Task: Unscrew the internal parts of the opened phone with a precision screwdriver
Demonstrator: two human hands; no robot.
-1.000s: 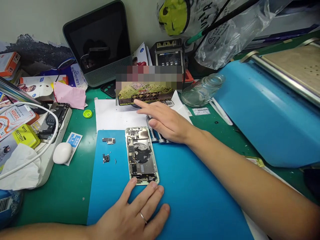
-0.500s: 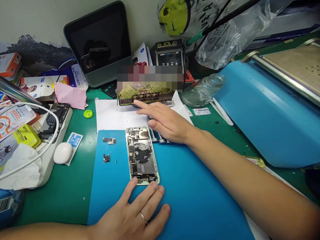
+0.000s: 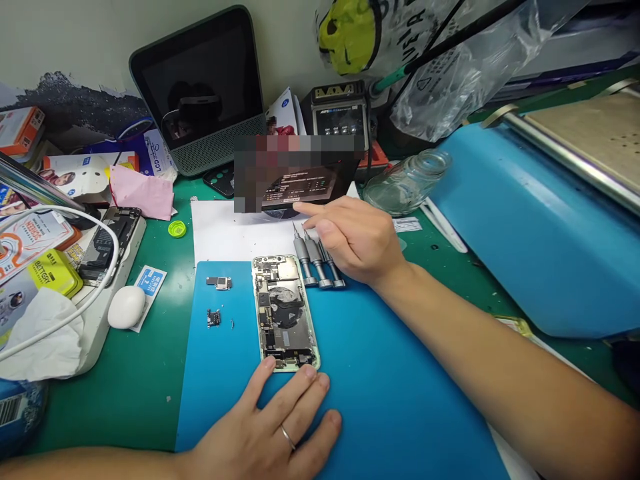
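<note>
An opened smartphone (image 3: pixel 287 333) lies on the blue mat (image 3: pixel 380 380), its board and inner parts exposed. My left hand (image 3: pixel 280 420) is spread flat below it, fingertips at its bottom edge. My right hand (image 3: pixel 357 243) reaches out with the index finger extended and the other fingers curled, holding nothing visible. Its fingertip is at the lower edge of a propped, lit screen (image 3: pixel 305 183) showing text, partly pixelated. Grey screwdrivers (image 3: pixel 313 257) lie beneath that hand. Left of the phone sit a small metal-shielded part (image 3: pixel 220 283), a small black part (image 3: pixel 213 318) and a tiny piece (image 3: pixel 232 324).
A dark smart display (image 3: pixel 200 87) stands behind. On the right are a glass jar (image 3: pixel 405 183), white tweezers (image 3: pixel 445 227) and a large blue machine (image 3: pixel 525 253). On the left are a white earbud case (image 3: pixel 126 307), a green cap (image 3: pixel 177 229), boxes and a looped white cable (image 3: pixel 116 250).
My right hand has shifted right and its fingers have curled, leaving the index out, uncovering the screwdrivers. The propped screen changed from a colourful picture to dark text. My left hand stayed put.
</note>
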